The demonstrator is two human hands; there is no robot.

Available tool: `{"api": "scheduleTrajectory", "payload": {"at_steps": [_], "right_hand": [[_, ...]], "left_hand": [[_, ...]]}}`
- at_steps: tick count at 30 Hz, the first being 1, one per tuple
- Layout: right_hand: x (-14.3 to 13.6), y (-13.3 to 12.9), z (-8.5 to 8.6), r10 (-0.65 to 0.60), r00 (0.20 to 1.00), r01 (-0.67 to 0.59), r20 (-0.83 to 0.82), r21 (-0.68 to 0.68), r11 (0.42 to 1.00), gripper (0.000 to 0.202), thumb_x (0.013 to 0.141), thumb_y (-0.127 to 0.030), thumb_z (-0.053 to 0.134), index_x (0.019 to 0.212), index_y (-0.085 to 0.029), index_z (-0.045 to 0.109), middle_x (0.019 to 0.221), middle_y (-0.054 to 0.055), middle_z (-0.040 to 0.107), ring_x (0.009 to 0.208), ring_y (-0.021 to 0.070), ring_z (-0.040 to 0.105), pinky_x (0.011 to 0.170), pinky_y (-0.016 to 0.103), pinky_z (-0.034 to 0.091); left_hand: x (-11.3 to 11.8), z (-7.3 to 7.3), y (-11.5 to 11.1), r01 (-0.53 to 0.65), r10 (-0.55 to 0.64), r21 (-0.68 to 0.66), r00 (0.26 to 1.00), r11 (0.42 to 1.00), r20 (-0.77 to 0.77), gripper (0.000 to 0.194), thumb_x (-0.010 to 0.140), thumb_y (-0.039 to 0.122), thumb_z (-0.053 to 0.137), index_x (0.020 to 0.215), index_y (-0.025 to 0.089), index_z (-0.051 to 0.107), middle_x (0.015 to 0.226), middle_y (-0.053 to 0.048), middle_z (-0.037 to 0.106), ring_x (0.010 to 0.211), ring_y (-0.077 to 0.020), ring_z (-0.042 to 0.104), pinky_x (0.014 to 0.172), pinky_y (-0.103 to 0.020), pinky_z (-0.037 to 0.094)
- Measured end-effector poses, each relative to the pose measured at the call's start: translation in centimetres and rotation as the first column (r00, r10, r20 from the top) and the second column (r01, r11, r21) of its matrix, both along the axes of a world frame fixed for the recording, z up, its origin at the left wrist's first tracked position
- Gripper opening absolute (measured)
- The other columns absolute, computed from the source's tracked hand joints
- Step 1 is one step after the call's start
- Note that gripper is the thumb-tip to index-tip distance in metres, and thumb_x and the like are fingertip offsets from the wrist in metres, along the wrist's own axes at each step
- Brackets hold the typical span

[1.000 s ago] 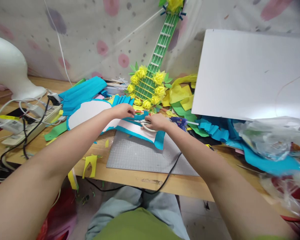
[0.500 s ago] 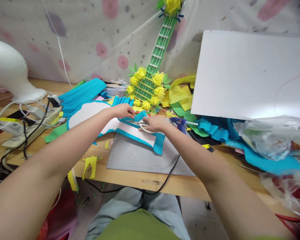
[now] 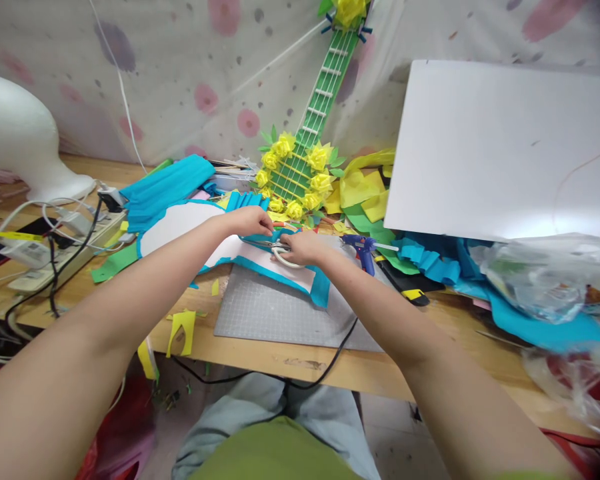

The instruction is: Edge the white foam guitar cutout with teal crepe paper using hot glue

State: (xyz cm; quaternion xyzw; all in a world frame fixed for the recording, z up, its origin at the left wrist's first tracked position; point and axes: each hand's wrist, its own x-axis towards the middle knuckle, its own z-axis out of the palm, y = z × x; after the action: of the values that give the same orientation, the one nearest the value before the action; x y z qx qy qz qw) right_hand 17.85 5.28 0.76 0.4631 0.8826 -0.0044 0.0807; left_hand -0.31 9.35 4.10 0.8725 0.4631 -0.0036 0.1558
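A white guitar-shaped board [image 3: 183, 223] edged with blue crepe paper [image 3: 319, 288] lies partly on a grey cutting mat [image 3: 260, 313]. My right hand [image 3: 303, 247] is closed around the white-handled scissors [image 3: 286, 259]. Their blades point left, over the far side of the board's narrow neck, against the blue paper edge. Just left of them, my left hand [image 3: 253, 221] is closed in a pinch at that same blue edge. Its fingertips are partly hidden, and the paper between them shows only in part.
A green paper guitar with yellow roses [image 3: 295, 170] leans at the back. A blue glue gun [image 3: 364, 252] lies right of my hands, its cord crossing the mat. A power strip [image 3: 67, 260] and foam head [image 3: 20, 133] stand left; a large white board [image 3: 490, 147] stands right.
My right hand has shifted slightly left with the scissors, closer to my left hand. The blue flap between the hands shows less now. The view has moved slightly.
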Motion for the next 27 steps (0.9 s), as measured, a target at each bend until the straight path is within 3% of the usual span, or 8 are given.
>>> {"api": "scheduleTrajectory", "payload": {"at_steps": [7,12,18,21,24,27], "right_hand": [[0.3,0.3,-0.6,0.012,1.0,-0.012,-0.001,0.035,0.999,0.056,0.081,-0.065,0.034,0.101,-0.019,0.06,0.094,0.011,0.067,0.083,0.0235,0.061,0.062,0.028,0.035],[1.1,0.2,-1.0,-0.038,0.999,0.038,-0.012,0.029,0.999,0.056,0.081,-0.066,0.032,0.099,-0.02,0.06,0.093,0.011,0.067,0.081,0.0231,0.061,0.061,0.028,0.035],[3.4,0.2,-1.6,-0.254,0.967,0.256,-0.035,0.088,0.963,0.042,0.084,-0.052,0.037,0.107,-0.02,0.055,0.099,0.012,0.067,0.086,0.0254,0.062,0.064,0.03,0.04],[4.7,0.4,-2.0,-0.388,0.921,0.389,-0.036,0.093,0.916,0.042,0.083,-0.046,0.042,0.11,-0.016,0.053,0.104,0.015,0.065,0.092,0.0266,0.061,0.068,0.032,0.043],[5.8,0.7,-2.6,-0.433,0.901,0.431,0.002,0.104,0.896,0.038,0.082,-0.038,0.047,0.108,-0.011,0.056,0.108,0.018,0.062,0.097,0.0267,0.059,0.073,0.032,0.044],[6.5,1.0,-3.3,-0.425,0.905,0.423,0.003,0.09,0.902,0.034,0.081,-0.03,0.05,0.107,-0.008,0.057,0.11,0.02,0.061,0.102,0.026,0.056,0.078,0.032,0.044]], "left_hand": [[0.1,-0.2,0.2,-0.034,0.034,-0.003,0.999,0.999,0.016,0.029,0.071,0.036,0.056,0.09,0.02,0.071,0.084,0.001,0.069,0.074,-0.013,0.057,0.063,-0.02,0.038],[-0.7,0.1,0.5,-0.081,0.069,0.104,0.991,0.991,0.113,0.027,0.073,0.036,0.055,0.089,0.02,0.07,0.086,0.001,0.068,0.079,-0.0145,0.058,0.068,-0.022,0.04],[-2.7,0.8,1.1,-0.363,0.222,0.332,0.892,0.871,0.393,0.032,0.083,0.025,0.045,0.105,0.011,0.064,0.105,-0.007,0.064,0.09,-0.0165,0.054,0.08,-0.025,0.041],[-2.6,0.6,1.3,-0.435,0.222,0.402,0.851,0.806,0.475,0.031,0.084,0.021,0.042,0.106,0.015,0.062,0.108,-0.006,0.063,0.095,-0.0168,0.054,0.082,-0.025,0.042],[-1.4,0.1,1.2,-0.411,0.186,0.492,0.877,0.768,0.442,0.028,0.083,0.02,0.042,0.1,0.019,0.064,0.106,-0.006,0.063,0.096,-0.0184,0.055,0.08,-0.028,0.043],[0.3,-0.6,1.1,-0.263,0.103,0.599,0.952,0.756,0.288,0.026,0.083,0.02,0.043,0.093,0.018,0.066,0.098,-0.008,0.063,0.092,-0.0211,0.057,0.078,-0.033,0.043]]}}
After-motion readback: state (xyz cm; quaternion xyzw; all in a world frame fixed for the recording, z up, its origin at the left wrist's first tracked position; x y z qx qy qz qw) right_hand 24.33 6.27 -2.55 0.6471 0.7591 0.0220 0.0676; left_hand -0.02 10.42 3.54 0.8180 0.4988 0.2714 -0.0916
